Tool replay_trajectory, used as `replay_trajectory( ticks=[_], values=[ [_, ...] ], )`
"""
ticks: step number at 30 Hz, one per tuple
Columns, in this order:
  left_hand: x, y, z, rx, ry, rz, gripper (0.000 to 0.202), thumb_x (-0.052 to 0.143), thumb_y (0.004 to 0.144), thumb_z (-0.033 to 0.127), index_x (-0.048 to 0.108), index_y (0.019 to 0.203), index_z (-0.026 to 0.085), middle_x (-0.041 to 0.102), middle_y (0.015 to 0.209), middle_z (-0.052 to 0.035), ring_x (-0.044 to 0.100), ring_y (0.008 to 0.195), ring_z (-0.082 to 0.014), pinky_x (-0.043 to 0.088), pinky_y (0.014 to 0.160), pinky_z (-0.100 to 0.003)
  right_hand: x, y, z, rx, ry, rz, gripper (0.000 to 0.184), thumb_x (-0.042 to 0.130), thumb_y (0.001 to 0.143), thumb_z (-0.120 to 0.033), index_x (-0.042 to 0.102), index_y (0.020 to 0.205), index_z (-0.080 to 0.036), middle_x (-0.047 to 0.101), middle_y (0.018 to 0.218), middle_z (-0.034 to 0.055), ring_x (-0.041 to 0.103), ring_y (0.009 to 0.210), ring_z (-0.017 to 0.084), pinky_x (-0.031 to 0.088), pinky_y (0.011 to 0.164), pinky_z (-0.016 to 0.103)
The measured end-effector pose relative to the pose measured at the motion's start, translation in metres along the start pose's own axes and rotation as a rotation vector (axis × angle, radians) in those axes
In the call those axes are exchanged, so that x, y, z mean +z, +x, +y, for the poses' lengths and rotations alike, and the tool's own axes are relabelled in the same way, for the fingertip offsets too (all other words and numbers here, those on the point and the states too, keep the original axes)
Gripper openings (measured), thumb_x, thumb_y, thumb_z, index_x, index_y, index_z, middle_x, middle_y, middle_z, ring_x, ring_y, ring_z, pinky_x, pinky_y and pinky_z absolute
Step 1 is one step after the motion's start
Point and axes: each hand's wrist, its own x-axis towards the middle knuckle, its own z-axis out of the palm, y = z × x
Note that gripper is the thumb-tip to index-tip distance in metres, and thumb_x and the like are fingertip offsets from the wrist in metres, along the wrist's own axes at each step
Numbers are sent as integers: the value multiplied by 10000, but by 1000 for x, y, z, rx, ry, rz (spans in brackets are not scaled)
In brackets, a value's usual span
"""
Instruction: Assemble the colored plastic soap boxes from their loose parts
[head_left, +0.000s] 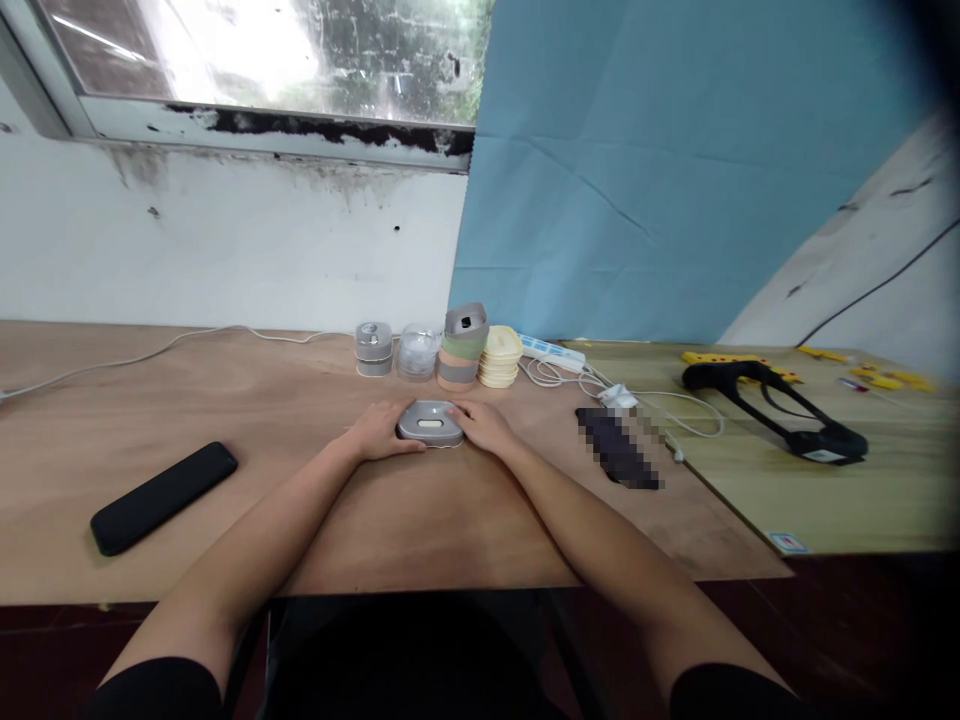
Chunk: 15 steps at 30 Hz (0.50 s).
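Note:
A small grey rounded box (430,421) with a pale slot on its lid lies on the wooden table (300,480). My left hand (381,432) rests against its left side, fingers curled round the edge. On the box's right side my right hand (484,425) grips it in the same way. Just behind the box stands a row of similar containers: a grey one (373,349), a clear one (417,352), a stack in grey, green and pink (463,347) and a stack of pale yellow lids (500,357).
A black phone (163,497) lies at the left. A second dark device (619,446), a white power strip (553,352) with cables, and a black curved headset (780,410) lie at the right on a lighter board. Wall and window stand behind.

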Motion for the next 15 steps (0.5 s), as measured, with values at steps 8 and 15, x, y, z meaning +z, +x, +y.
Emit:
replay_trajectory(
  ticks=[8, 15],
  values=[
    [0, -1, 0, -6, -27, 14, 997, 556, 680, 767, 354, 1433, 146, 507, 1365, -183, 487, 1225, -359, 375, 1001, -450, -12, 26, -13, 104, -38, 256, 414, 443, 913, -500, 671, 1133, -233, 729, 939, 50, 653, 832, 194, 461, 728, 270],
    [1, 0, 0, 25, -37, 9, 988, 569, 689, 748, 353, 1429, 131, 515, 1358, -180, 510, 1204, -348, 396, 989, -432, -14, 82, -47, -6, -195, 274, 442, 454, 919, -405, 522, 1322, -237, 723, 940, 40, 645, 923, 222, 445, 819, 301]
  ],
)
